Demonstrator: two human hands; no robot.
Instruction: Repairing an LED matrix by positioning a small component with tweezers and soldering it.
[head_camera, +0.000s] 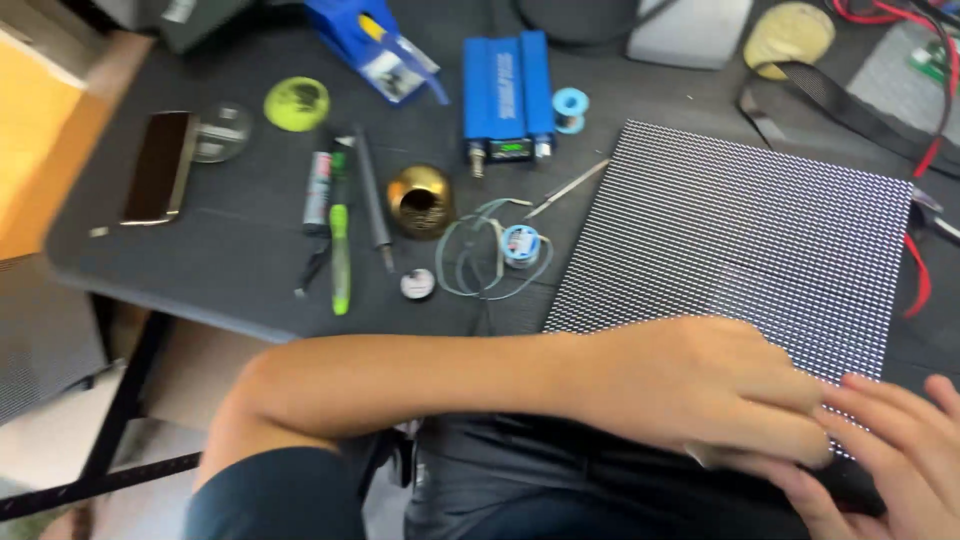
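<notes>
Black and densely dotted with tiny pale points, the panel (740, 225) lies flat on the dark table (230, 270), right of centre, its near edge under both hands. The left hand (715, 385) comes in from the left with the forearm stretched level along the table's near edge; the palm faces down, fingers held together and pointing right, pressed flat on the panel's near edge rather than curled around anything. The right hand (890, 440) enters at the near right corner, fingers extended leftward and meeting the left fingertips at that same edge; whether it pinches the panel or only touches it cannot be told, since part of it is cut off. Left of the panel sit a coil of wire (495, 255), a brass ball (420, 200), a green pen (340, 240) and, farther off, a blue box (507, 95).
</notes>
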